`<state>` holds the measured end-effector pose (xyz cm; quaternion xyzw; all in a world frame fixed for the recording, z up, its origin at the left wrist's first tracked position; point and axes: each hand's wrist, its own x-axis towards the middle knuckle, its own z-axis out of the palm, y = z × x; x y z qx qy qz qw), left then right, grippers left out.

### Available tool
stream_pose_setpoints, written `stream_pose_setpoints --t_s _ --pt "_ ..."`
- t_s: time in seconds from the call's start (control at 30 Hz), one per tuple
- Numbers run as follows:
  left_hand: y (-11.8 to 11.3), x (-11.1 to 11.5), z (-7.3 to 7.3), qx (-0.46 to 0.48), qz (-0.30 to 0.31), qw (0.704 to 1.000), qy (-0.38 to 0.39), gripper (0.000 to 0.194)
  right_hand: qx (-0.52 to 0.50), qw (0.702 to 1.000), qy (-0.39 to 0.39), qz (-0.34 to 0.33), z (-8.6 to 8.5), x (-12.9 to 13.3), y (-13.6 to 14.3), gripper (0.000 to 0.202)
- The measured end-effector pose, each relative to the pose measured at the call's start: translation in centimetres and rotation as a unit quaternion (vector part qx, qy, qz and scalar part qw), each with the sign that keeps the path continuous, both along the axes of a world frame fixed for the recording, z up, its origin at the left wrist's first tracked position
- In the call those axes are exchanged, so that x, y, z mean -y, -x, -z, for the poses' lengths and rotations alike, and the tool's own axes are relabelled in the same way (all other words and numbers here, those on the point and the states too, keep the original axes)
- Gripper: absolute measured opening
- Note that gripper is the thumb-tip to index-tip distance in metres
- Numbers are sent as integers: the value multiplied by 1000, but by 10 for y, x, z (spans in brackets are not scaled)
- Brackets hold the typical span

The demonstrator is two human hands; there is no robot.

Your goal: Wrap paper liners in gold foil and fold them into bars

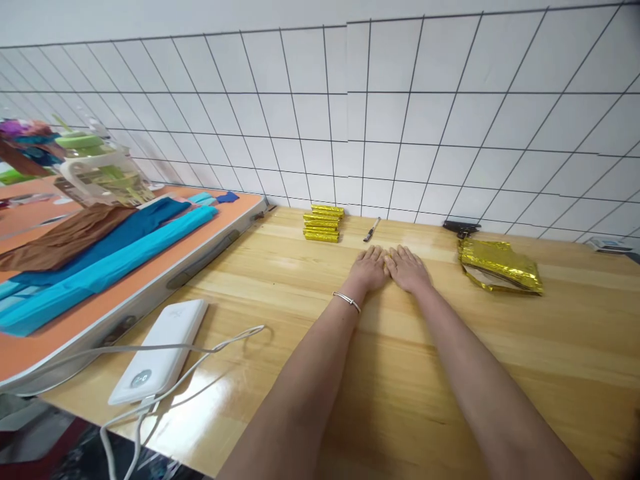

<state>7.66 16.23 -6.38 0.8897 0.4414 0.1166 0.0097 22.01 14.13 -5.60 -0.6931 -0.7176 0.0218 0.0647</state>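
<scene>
1. We see the left hand [370, 269] resting palm down on the wooden counter [280, 273], its fingers straightened and laid flat, pointing toward the wall. A silver bangle [347, 301] circles that wrist.
2. We see the right hand [409, 269] just beside it, also palm down, fingers stretched out flat and slightly apart. Whether the two thumbs touch, we cannot tell.
3. Nearest the fingertips we find a pen [371, 231], lying on the counter between the hands and the white tiled wall [390, 120].
4. To the left of the pen we have a group of gold foil strips [323, 225], close to the wall.
5. Well to the right of the hands we make out a folded gold foil packet [500, 263], with a black object [461, 228] at its far left corner.
6. Near the counter's left edge we have a white power bank [173, 327] with a pale cable [150, 347] running across it.
7. Beyond that, on an orange surface [240, 210], we see turquoise cloth [125, 267], blue cloth [127, 230], brown cloth [65, 237] and a green-lidded jug [110, 170].
</scene>
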Motion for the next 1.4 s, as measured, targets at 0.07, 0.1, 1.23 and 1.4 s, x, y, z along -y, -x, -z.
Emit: stream_pose_setpoints --t_s 0.07,0.1,1.23,1.4 --pt "2 1 -1 0 -2 1000 0 55 11 1000 1 -4 0 6 -11 69" --pt "4 1 -1 -1 0 1000 -1 55 16 1000 2 -7 -1 8 -15 68" --pt "47 29 -34 -14 184 982 25 59 33 984 -28 -173 -20 71 -3 64" --pt "53 46 -43 -4 157 988 -10 51 46 984 -21 -170 -23 78 -4 65"
